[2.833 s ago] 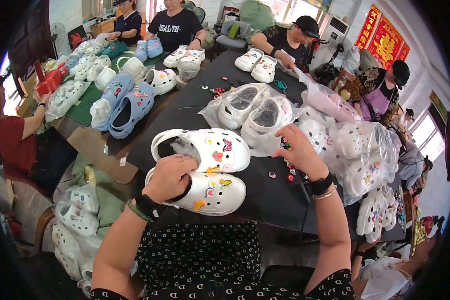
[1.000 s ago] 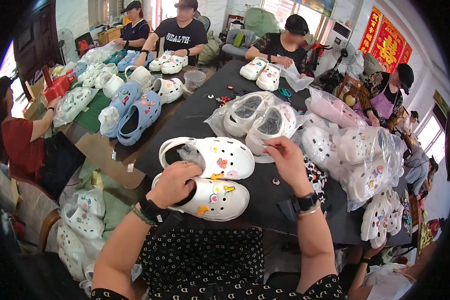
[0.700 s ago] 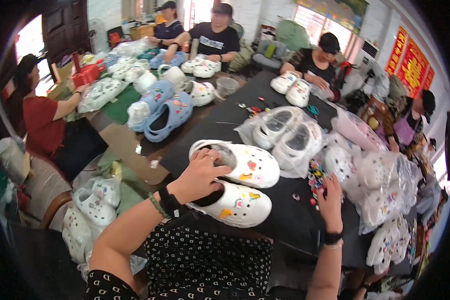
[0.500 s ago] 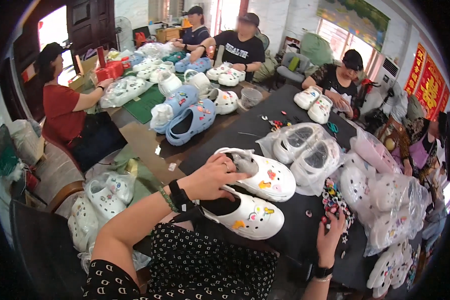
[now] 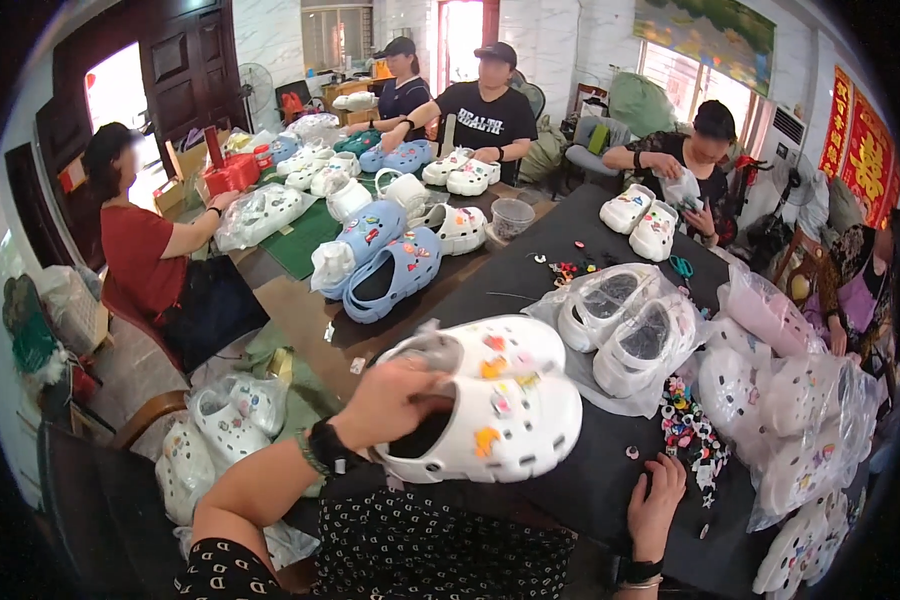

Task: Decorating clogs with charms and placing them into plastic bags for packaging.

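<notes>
Two clogs: my left hand (image 5: 395,398) has its fingers curled into the opening of the nearer white clog (image 5: 490,432), gripping it at the heel end; the second white clog (image 5: 495,345) lies just behind, touching it, on the black table (image 5: 530,285). Both carry small coloured charms on top.
Right hand: my right hand (image 5: 655,500) rests flat, fingers spread and holding nothing, on the table near its front edge, just below the loose charms.
Loose charms: I see a heap of small coloured charms (image 5: 688,425) lying bare on the table, right of the held clog and in no container.
Clear bag, centre: a clear plastic bag (image 5: 630,330) lies open on the table with a white pair of clogs inside, just right of my two.
Bagged stock, right: a pile of clear bags (image 5: 800,420) runs along the table's right side, each holding white or pink clogs.
Plastic cup: a small clear cup (image 5: 513,215) stands further back; I cannot tell what is in it.
Blue pair: two light blue clogs (image 5: 385,265) lie beyond, one stuffed with a white wad.
Floor, left: more bagged white clogs (image 5: 220,425) sit beside my left forearm.
Red box: a red box (image 5: 232,172) stands at the far left table; its contents are not clear.
Co-workers: several people sit around the tables, one in a red shirt (image 5: 140,255) at left.
</notes>
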The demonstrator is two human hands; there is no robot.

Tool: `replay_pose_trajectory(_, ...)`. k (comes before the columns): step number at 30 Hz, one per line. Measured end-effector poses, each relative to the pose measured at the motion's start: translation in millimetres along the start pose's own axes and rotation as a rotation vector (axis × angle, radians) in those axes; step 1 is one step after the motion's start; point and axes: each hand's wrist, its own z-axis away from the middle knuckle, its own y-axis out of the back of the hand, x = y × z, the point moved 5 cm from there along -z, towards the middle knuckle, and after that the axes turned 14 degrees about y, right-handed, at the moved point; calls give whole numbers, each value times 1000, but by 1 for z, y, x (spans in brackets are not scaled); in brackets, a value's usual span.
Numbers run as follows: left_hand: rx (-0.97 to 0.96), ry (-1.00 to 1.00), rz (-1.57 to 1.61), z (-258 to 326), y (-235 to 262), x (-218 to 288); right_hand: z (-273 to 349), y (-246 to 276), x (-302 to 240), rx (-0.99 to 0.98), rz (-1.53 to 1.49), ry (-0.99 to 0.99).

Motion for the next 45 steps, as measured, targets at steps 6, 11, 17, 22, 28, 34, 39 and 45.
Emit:
replay_pose_trajectory(6, 333, 219, -105, -41, 65, -48, -2, 2, 0, -38, 19, -51)
replay_pose_trajectory(11, 479, 432, -191, -124, 113, -108, -6, 5, -6, -16, 70, -27)
replay_pose_trajectory(17, 792, 526, -176, -229, 171, -209, -16, 11, -19, 0, 25, -1)
replay_pose_trajectory(22, 500, 594, -369, -251, 96, -222, -16, 11, -17, -18, 44, -17)
replay_pose_trajectory(28, 385, 417, -782, -229, 51, -202, -19, 11, -18, -5, 35, -5)
replay_pose_trajectory(34, 277, 238, -658, -238, 41, -184, -16, 12, -15, 24, 17, -2)
replay_pose_trajectory(39, 372, 157, -651, -221, 41, -175, -11, 7, -9, 31, 32, 13)
replay_pose_trajectory(45, 373, 29, -804, -187, 34, -157, -5, 5, -7, 10, 34, 6)
